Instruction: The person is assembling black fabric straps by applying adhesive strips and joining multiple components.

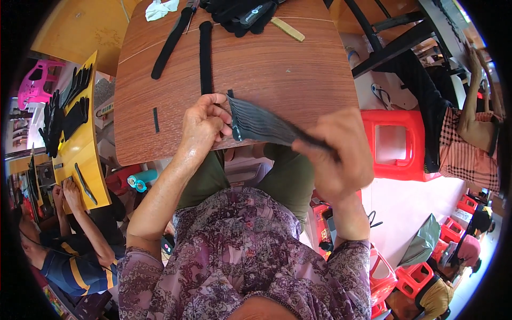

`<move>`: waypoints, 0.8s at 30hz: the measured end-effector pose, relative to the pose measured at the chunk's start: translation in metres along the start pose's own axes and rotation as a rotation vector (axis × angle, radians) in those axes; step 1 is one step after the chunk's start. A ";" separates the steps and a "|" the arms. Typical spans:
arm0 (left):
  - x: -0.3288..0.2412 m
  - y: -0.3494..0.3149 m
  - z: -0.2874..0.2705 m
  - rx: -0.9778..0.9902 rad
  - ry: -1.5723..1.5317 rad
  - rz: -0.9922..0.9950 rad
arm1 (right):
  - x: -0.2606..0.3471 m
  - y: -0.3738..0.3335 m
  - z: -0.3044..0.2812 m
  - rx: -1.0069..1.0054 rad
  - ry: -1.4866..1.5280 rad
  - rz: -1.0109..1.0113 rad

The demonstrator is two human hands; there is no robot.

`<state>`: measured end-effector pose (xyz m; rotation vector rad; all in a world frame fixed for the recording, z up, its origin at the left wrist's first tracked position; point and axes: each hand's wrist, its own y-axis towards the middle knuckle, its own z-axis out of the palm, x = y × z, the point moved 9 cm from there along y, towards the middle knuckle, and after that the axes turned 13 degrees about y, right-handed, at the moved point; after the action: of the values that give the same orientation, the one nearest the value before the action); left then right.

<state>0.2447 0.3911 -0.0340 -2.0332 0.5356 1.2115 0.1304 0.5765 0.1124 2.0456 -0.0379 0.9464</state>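
A dark grey ribbed, pleated-looking strip is stretched between my hands above the table's near edge. My left hand is closed at its left end, thumb and fingertips pinching near the edge. My right hand, smeared by motion, grips the other end, which narrows toward the fist. Just beyond my left hand lies a long black fuzzy strip. A second black strip lies slanted farther left, and a short dark piece rests left of my left wrist.
Black gloves, a tan block and a crumpled white tissue lie at the table's far side. Right of the table stands a red stool. A co-worker's hands are at a yellow table on the left.
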 end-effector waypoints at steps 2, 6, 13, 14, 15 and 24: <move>-0.001 0.001 -0.001 -0.007 0.032 0.003 | 0.025 0.001 -0.004 0.034 -0.007 -0.055; -0.006 -0.005 0.002 0.039 -0.041 0.061 | 0.031 -0.002 -0.046 -0.390 0.116 0.069; -0.039 -0.041 -0.010 0.375 -0.577 0.209 | -0.074 -0.048 -0.034 -0.678 0.706 0.530; -0.044 -0.046 -0.010 0.398 -0.608 0.199 | -0.080 -0.054 -0.035 -0.710 0.703 0.550; -0.044 -0.048 -0.010 0.398 -0.606 0.199 | -0.084 -0.058 -0.034 -0.712 0.714 0.557; -0.049 -0.056 -0.041 0.033 -0.252 0.337 | -0.094 -0.049 0.002 -0.635 0.847 0.686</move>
<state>0.2818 0.3975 0.0423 -1.7727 0.7883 1.6188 0.0820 0.5782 0.0184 0.9279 -0.5321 1.8686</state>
